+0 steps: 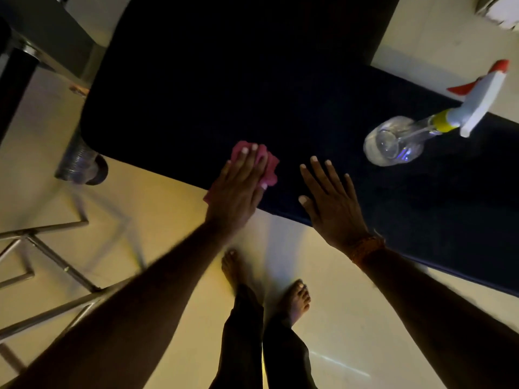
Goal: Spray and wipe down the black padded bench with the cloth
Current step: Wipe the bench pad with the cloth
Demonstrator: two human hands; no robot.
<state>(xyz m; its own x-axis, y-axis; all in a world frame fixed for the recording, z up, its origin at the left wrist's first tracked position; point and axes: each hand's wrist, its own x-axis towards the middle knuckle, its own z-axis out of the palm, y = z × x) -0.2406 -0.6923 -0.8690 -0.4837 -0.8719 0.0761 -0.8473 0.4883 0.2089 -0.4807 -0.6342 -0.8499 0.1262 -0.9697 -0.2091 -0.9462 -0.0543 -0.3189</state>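
The black padded bench (224,80) fills the upper middle of the head view and runs off to the right. My left hand (238,186) lies flat on a crumpled pink cloth (269,167), pressing it onto the bench near its front edge. My right hand (331,203) rests palm down on the padding just to the right, fingers spread, holding nothing; an orange band is on its wrist. A clear spray bottle (398,141) with a yellow collar, white head and red trigger stands on the bench further right.
My bare feet (292,299) stand on the pale floor (157,209) in front of the bench. A metal frame of bars (56,262) lies at the left. A round bench foot (84,169) shows under the left corner. Dark furniture (16,74) is at the upper left.
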